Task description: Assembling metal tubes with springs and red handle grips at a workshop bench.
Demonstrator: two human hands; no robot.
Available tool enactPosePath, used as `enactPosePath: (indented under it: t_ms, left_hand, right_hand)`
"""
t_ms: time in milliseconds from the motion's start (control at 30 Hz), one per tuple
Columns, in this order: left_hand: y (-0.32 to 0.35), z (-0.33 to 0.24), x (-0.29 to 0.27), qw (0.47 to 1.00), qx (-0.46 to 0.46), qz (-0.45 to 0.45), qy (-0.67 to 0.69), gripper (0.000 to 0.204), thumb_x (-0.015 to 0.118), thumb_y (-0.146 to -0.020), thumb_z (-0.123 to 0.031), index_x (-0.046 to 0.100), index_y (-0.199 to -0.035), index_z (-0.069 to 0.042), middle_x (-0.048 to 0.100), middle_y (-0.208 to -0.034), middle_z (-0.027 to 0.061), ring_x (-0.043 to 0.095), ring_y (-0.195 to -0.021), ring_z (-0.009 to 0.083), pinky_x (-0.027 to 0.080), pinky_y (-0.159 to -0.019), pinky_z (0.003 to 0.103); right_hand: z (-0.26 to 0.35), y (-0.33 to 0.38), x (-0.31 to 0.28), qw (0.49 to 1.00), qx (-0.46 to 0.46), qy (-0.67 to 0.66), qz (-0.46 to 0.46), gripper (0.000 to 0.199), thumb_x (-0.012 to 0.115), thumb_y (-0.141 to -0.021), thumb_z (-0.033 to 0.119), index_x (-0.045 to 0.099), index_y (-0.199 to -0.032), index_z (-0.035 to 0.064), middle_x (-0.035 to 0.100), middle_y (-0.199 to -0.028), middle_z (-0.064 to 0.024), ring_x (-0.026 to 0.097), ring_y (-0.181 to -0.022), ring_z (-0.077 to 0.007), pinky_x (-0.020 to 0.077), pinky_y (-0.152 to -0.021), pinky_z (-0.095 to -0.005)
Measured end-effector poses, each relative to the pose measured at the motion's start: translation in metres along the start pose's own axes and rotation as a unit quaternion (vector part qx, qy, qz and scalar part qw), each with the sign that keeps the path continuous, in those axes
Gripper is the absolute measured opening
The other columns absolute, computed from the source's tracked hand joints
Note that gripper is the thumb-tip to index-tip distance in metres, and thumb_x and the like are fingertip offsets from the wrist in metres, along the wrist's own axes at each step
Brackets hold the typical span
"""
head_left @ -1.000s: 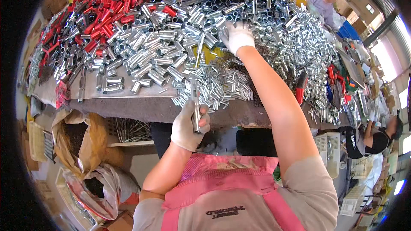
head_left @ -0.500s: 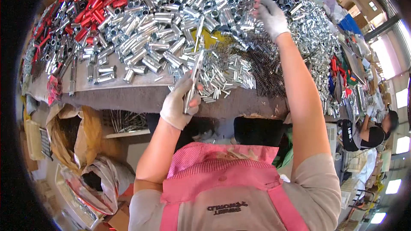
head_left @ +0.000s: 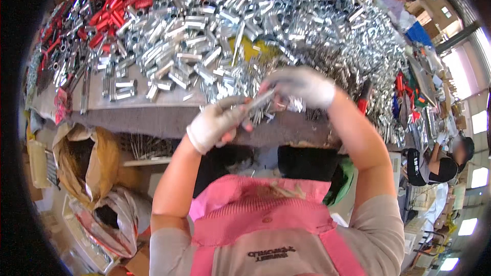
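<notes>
My gloved left hand (head_left: 217, 122) is closed around a slim silvery metal tube (head_left: 260, 101) in front of the table edge. The tube slants up and to the right, out past the fingers. Over its far end is my gloved right hand (head_left: 302, 87), blurred by motion, with its fingers curled in close. Whatever small thing those fingers hold cannot be made out. Beneath and beyond both hands lie short thin metal pins (head_left: 217, 89), partly hidden. Dark springs (head_left: 340, 66) are heaped beyond the right wrist.
Chrome tube pieces (head_left: 179, 46) cover much of the table, with red parts (head_left: 110, 13) at far left and small metal fittings (head_left: 383, 51) at right. A red-and-black object (head_left: 364, 97) lies by my right forearm. Open sacks (head_left: 76, 163) stand below left. Two people work at right.
My right hand has come down and left from the far pile to the tube's end. My left hand has tipped the tube from nearly upright to a rightward slant.
</notes>
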State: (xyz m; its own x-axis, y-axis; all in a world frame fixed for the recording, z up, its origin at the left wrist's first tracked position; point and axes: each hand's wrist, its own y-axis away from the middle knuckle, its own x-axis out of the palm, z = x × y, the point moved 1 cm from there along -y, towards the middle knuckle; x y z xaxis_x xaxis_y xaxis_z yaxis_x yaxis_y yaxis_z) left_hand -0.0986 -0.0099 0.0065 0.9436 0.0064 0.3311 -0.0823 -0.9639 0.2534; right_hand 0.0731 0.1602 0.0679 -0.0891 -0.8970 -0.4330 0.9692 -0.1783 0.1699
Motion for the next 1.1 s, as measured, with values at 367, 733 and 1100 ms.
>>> enactPosePath:
  t_ms: [367, 733, 1100]
  left_hand:
    - [-0.006, 0.040, -0.009, 0.781, 0.345, -0.372, -0.363, 0.023, 0.070, -0.075, -0.013, 0.060, -0.095, -0.006, 0.066, -0.082, 0.0133, 0.065, -0.067, 0.0308, 0.052, -0.060, 0.037]
    - [-0.006, 0.033, -0.010, 0.801, 0.346, -0.382, -0.302, 0.028, 0.066, -0.077, -0.006, 0.058, -0.103, 0.000, 0.066, -0.084, 0.0149, 0.065, -0.070, 0.0218, 0.051, -0.065, 0.031]
    - [0.018, 0.013, 0.031, 0.999, 0.025, -0.035, 0.029, 0.024, 0.050, -0.092, -0.015, 0.047, -0.111, 0.001, 0.058, -0.075, 0.0085, 0.038, -0.041, 0.0053, 0.027, -0.035, 0.019]
  right_hand:
    - [-0.066, -0.154, -0.185, 0.718, 0.110, 0.619, -0.299, 0.036, 0.043, -0.086, 0.010, 0.056, -0.118, 0.0157, 0.056, -0.121, -0.0089, 0.052, -0.112, -0.0288, 0.0427, -0.095, -0.0403]
    - [-0.015, -0.095, -0.163, 0.822, 0.070, 0.425, -0.372, 0.061, 0.052, -0.088, 0.047, 0.044, -0.124, -0.0012, 0.055, -0.117, -0.0233, 0.054, -0.106, -0.0396, 0.0430, -0.093, -0.0418]
    - [0.034, 0.044, 0.002, 0.814, -0.114, 0.558, -0.114, 0.051, 0.069, -0.072, 0.009, 0.060, -0.117, 0.0286, 0.051, -0.092, -0.0088, 0.053, -0.081, -0.0252, 0.0477, -0.070, -0.0381]
